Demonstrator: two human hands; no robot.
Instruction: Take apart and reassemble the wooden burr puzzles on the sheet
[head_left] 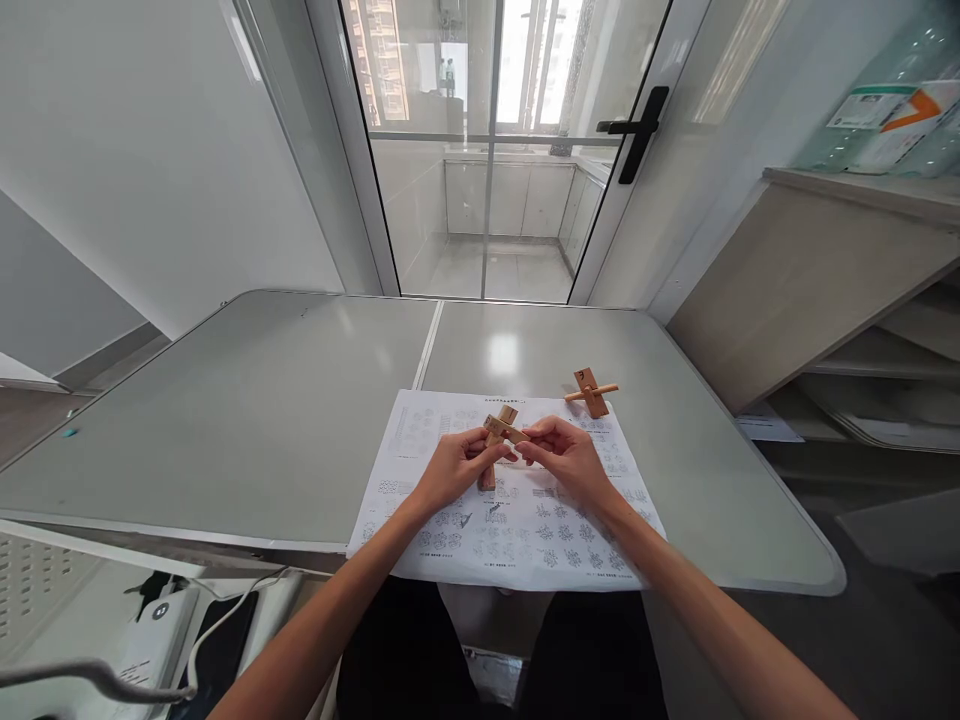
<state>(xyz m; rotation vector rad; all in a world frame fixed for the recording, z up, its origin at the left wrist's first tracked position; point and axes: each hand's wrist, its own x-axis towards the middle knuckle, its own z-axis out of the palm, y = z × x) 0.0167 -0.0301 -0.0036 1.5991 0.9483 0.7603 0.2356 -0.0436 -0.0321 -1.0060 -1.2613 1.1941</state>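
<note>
My left hand (pixel 452 466) and my right hand (pixel 564 455) meet above a printed instruction sheet (pixel 517 520) on the grey table. Together they pinch a small wooden puzzle assembly (pixel 498 430) made of crossed notched sticks, held just over the paper. The left fingers grip its lower upright stick. The right fingertips close on a short stick at its right side. A second wooden cross-shaped piece (pixel 591 392) lies on the table just beyond the sheet's far right corner, apart from both hands.
The grey folding table (pixel 262 420) has a seam down its middle and stands before a glass sliding door (pixel 495 150). A shelf unit (pixel 840 290) stands at the right. A white device with cables (pixel 157 640) sits low at the left.
</note>
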